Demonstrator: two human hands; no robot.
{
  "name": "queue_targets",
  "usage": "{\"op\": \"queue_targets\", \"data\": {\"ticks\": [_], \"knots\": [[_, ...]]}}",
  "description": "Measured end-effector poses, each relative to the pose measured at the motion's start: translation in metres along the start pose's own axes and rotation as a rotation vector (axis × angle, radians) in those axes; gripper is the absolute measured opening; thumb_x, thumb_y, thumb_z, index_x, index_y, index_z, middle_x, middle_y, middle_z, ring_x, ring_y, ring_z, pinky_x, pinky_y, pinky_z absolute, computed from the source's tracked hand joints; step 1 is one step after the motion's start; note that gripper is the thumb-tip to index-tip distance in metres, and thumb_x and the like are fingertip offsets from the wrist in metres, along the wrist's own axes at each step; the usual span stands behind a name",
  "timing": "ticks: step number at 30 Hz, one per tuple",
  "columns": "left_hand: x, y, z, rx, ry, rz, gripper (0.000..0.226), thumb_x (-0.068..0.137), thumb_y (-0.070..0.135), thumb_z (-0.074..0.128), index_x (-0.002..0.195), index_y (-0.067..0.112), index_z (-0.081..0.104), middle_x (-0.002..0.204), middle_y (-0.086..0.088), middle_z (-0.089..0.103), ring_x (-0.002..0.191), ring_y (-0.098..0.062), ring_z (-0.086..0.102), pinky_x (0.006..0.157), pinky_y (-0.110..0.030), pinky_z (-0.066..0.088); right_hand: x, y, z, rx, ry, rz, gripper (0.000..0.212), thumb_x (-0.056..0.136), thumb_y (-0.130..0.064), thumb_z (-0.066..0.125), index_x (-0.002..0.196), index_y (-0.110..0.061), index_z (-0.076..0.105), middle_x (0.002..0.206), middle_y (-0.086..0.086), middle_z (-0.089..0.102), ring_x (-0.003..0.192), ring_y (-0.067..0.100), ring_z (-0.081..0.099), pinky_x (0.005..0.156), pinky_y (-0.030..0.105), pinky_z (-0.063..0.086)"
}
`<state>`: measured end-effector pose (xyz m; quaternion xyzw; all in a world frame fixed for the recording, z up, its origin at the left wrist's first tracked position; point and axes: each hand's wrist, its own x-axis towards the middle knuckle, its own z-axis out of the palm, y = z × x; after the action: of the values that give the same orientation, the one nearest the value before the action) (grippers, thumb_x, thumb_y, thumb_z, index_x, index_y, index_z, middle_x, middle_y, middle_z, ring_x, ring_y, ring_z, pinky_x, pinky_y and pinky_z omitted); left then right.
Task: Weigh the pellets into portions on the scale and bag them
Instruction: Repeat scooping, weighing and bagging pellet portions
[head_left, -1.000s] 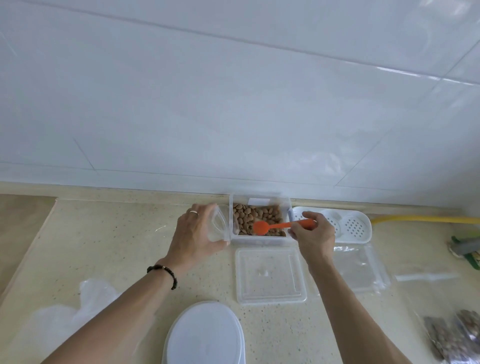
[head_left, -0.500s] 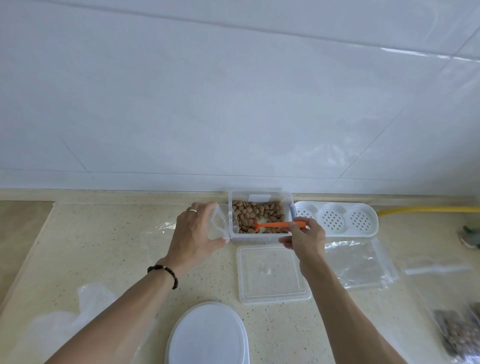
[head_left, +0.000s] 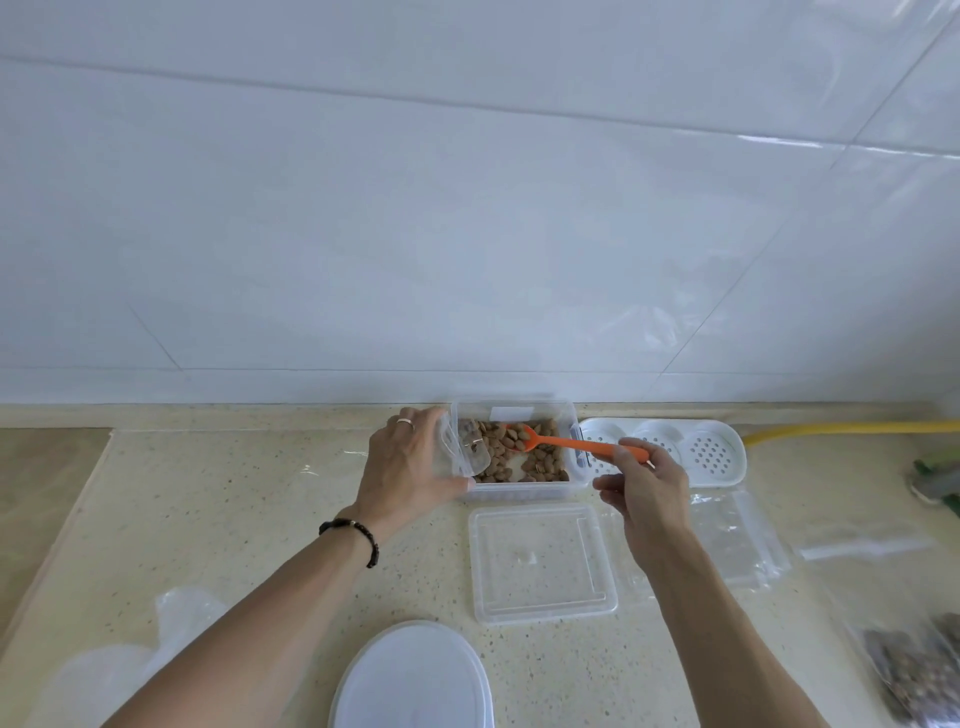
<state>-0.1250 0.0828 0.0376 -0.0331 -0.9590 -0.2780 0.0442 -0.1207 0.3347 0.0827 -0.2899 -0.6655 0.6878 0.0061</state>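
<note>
A clear plastic box (head_left: 524, 491) of brown pellets (head_left: 498, 449) stands against the wall. My right hand (head_left: 644, 488) pinches the handle of an orange spoon (head_left: 566, 442), whose bowl lies among the pellets at the back of the box. My left hand (head_left: 410, 467) grips a small clear cup (head_left: 462, 452), tilted over the box's left rim. A white oval scale (head_left: 410, 680) sits at the near edge. Filled bags of pellets (head_left: 914, 665) lie at the far right.
The box's clear lid (head_left: 540, 561) lies just in front of it. A white perforated tray (head_left: 675, 447) sits to the right, with empty clear bags (head_left: 737, 540) in front of it. Crumpled plastic (head_left: 119, 670) lies near left. A yellow hose (head_left: 852, 428) runs along the wall.
The spoon has pushed deeper into the box and now carries pellets in its bowl. My right hand drew back to the right. The left hand kept the cup at the box's rim.
</note>
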Motion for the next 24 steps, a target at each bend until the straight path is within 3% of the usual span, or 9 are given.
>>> {"op": "queue_targets", "data": {"ticks": [7,12,16,20,24], "knots": [[0.005,0.015,-0.003,-0.148,-0.032,-0.044,0.097,0.061,0.053,0.083,0.138,0.019,0.037,0.127,-0.002,0.047,0.120,-0.020,0.041,0.102,-0.037,0.038,-0.038,-0.039,0.023,-0.280,-0.211,-0.355,0.007,0.096,-0.004,0.055,0.100,-0.008,0.058,0.083,0.019,0.064,0.045,0.017,0.060,0.046,0.021,0.049],[0.001,0.021,-0.009,-0.247,-0.027,-0.035,0.096,0.062,0.047,0.086,0.138,0.017,0.035,0.121,0.002,0.044,0.118,-0.016,0.037,0.103,-0.037,0.035,-0.053,-0.049,0.027,-0.371,-0.336,-0.509,0.010,0.096,0.001,0.054,0.096,-0.007,0.059,0.079,0.005,0.064,0.045,0.018,0.060,0.047,0.021,0.049],[0.000,0.019,-0.007,-0.237,0.000,-0.080,0.097,0.061,0.047,0.086,0.139,0.019,0.034,0.127,-0.002,0.046,0.120,-0.019,0.039,0.100,-0.035,0.036,-0.051,-0.052,0.021,-0.347,-0.279,-0.557,0.012,0.095,0.001,0.055,0.093,-0.010,0.060,0.071,0.005,0.063,0.047,0.022,0.060,0.047,0.022,0.047],[-0.002,0.013,-0.006,-0.156,0.063,-0.060,0.098,0.060,0.043,0.087,0.140,0.017,0.036,0.125,-0.003,0.052,0.124,-0.023,0.040,0.107,-0.037,0.032,-0.036,-0.047,0.015,-0.315,-0.057,-0.556,0.018,0.097,-0.006,0.055,0.090,-0.022,0.057,0.077,0.007,0.063,0.045,0.017,0.061,0.049,0.033,0.052],[-0.004,0.005,-0.001,-0.046,0.078,-0.021,0.099,0.059,0.041,0.087,0.140,0.015,0.036,0.127,-0.005,0.053,0.128,-0.026,0.040,0.112,-0.039,0.027,-0.014,-0.022,0.010,-0.698,-0.003,-0.681,0.011,0.097,-0.008,0.054,0.095,-0.018,0.059,0.069,0.000,0.064,0.048,0.025,0.060,0.048,0.043,0.051]]}}
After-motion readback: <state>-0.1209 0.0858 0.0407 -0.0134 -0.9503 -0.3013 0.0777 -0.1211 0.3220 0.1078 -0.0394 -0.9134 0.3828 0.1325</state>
